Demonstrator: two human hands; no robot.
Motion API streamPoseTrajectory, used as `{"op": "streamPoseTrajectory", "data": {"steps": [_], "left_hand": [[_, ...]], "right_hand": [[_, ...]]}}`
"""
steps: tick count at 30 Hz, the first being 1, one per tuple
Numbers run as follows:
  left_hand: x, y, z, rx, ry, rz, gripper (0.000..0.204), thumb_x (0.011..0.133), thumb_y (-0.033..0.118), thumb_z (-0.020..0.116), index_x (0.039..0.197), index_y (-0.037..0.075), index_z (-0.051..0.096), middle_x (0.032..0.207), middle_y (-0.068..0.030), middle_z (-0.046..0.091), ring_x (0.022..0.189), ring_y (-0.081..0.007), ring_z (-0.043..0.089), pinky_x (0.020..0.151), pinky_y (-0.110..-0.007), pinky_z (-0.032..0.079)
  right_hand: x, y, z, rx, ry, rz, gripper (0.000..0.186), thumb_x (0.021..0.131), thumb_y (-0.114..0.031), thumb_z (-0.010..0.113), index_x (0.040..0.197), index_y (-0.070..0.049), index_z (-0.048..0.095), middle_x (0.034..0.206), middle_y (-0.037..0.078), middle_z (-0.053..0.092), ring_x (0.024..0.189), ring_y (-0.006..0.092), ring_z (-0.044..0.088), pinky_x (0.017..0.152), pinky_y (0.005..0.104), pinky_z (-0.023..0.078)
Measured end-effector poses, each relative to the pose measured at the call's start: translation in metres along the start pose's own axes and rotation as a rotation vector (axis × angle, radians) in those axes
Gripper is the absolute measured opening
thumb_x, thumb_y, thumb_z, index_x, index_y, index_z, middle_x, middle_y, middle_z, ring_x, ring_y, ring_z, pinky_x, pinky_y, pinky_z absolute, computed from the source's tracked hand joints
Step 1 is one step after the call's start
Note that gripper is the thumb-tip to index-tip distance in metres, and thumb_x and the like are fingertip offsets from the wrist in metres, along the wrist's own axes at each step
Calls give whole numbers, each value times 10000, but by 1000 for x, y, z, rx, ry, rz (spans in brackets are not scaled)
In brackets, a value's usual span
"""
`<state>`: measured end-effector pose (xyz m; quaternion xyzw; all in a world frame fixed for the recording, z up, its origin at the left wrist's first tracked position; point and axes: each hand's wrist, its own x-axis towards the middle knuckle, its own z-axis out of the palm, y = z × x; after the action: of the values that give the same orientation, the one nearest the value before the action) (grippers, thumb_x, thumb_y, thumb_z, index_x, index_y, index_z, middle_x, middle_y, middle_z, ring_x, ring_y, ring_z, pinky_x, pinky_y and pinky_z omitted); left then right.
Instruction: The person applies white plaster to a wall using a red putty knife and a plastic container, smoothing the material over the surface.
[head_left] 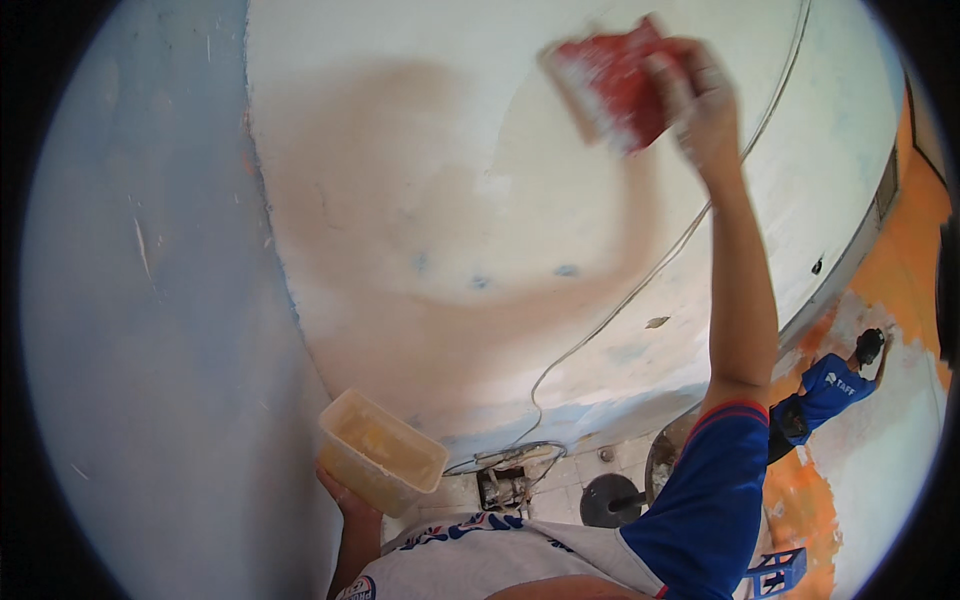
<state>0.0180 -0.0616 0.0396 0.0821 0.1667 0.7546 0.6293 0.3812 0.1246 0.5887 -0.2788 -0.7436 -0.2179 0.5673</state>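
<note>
My right hand [703, 105] is raised high at the upper right, its fingers closed around a red putty spreader [618, 80]. White smears cover the spreader, which is somewhat blurred and lies against or close to the pale wall [430, 210]; I cannot tell which. Down at the lower left, my left hand [345, 492] holds a rectangular translucent plastic tub [372, 470] from its outer side. A cream-coloured paste [385, 440] lies inside the tub. Most of my left fingers are hidden behind it.
A blue-grey wall [160, 250] meets the pale wall in a corner at left. A loose cable [640, 290] runs down the pale wall to a floor opening [505, 487]. Beside it stands a dark round container [608, 500]. Another person [835, 385] works at an orange-and-white wall, right.
</note>
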Motion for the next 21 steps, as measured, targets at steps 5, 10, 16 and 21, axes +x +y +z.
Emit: {"op": "streamPoseTrajectory", "data": {"steps": [5,10,16,21], "left_hand": [[-6,3,2,39,258,-49,841,985,783,335,1560,173,411,1549,-91,476,1385,-330,484,1155,-498,414],[-9,7,-2,-6,-11,3,815,1002,756,340,1558,164,410,1546,-87,480,1381,-328,487,1160,-492,408],[-4,1,-3,-85,-93,23,820,998,761,356,1559,166,409,1553,-86,473,1383,-319,485,1157,-492,410],[-11,4,5,-59,-13,19,829,987,769,377,1561,171,407,1557,-89,470,1382,-317,486,1158,-494,408]], "right_hand": [[24,20,-14,-298,250,-142,200,983,-183,696,1092,-17,677,906,170,768,812,325,755,718,383,571],[22,16,-23,-62,292,-94,253,997,-236,679,1154,-40,653,962,183,759,798,354,737,732,418,571],[-6,1,12,-273,7,-67,205,1014,-173,672,1141,-16,637,924,168,735,819,232,702,771,347,562],[43,18,-31,-148,320,69,221,1021,-199,639,1155,-24,637,912,131,749,817,269,714,756,390,566]]}}
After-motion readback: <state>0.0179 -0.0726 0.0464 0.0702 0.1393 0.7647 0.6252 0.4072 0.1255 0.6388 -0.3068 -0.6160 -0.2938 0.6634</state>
